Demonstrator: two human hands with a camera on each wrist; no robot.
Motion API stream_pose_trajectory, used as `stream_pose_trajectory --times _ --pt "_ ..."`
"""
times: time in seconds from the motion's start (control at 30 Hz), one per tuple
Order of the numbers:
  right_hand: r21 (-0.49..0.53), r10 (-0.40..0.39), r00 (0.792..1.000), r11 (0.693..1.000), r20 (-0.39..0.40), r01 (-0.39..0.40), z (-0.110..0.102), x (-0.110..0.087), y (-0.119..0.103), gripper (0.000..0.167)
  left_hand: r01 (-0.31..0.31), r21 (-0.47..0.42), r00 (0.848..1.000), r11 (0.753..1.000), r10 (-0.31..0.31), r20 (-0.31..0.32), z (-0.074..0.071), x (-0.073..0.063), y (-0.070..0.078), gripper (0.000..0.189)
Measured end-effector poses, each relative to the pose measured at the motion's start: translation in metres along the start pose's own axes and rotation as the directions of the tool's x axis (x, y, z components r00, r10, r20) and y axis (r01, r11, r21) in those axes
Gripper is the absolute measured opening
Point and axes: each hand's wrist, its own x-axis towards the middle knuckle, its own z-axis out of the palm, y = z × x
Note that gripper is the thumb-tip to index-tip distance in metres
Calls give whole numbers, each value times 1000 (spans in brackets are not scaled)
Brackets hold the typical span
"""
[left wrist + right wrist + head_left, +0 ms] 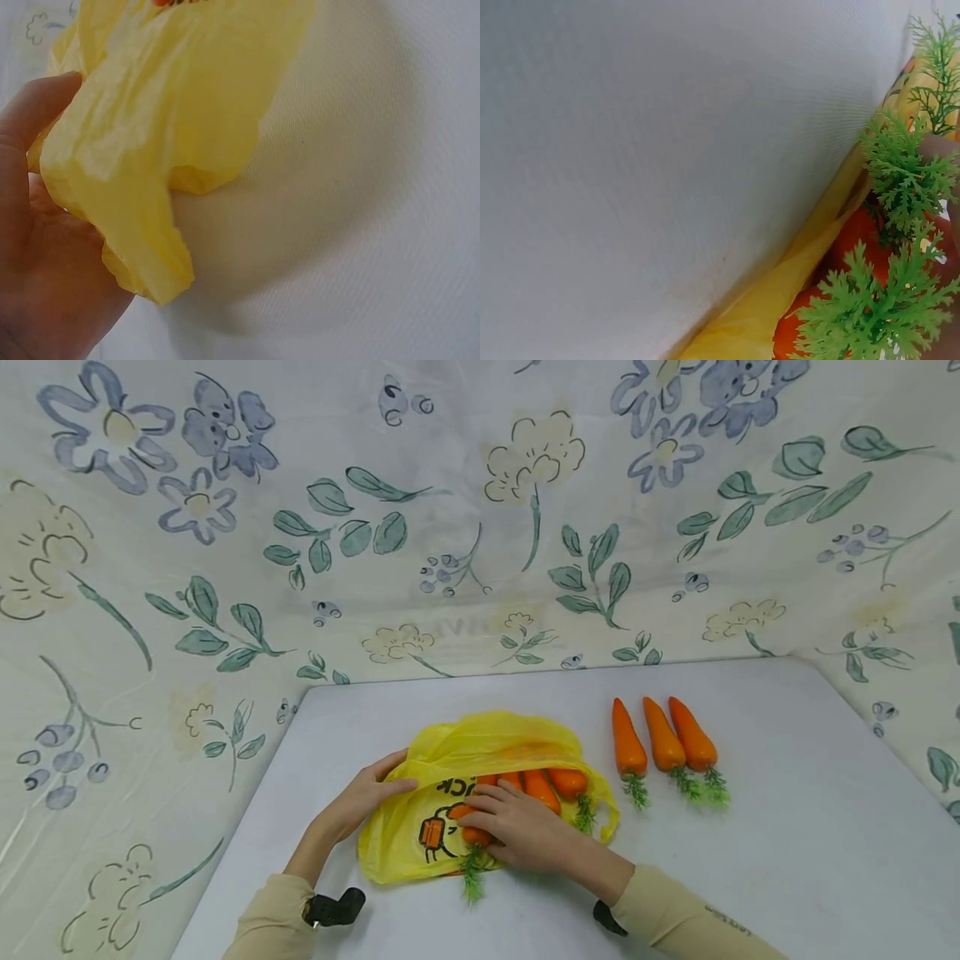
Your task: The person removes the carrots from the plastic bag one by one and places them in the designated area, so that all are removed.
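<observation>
yellow bag (450, 764), left grip (367, 797) apparently pinching, near far table edge (450, 682).

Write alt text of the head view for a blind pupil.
A left hand holds a yellow bag with carrots showing in its mouth, while the right hand grips another carrot over its printed side. Three more carrots lie rightward on a white table.

Bag (480, 739), one, yellow, printed: lay on the white surface (810, 860), several orange carrots (538, 789) showing at its mouth. Left grip (366, 797): held the bag's left edge. Right grip (525, 831): held one green-topped carrot (474, 837) at the bag's front. Loose carrots (663, 737), three: lay in a row right of the bag. Floral sheet (465, 468): hung behind.
</observation>
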Motion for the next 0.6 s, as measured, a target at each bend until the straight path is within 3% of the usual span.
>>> stream_pose_trajectory --times 0.6 --pt "58 0 1000 998 -26 1 1 -5 0 41 -1 -22 1000 1000 1 3 -2 -1 -1 73"
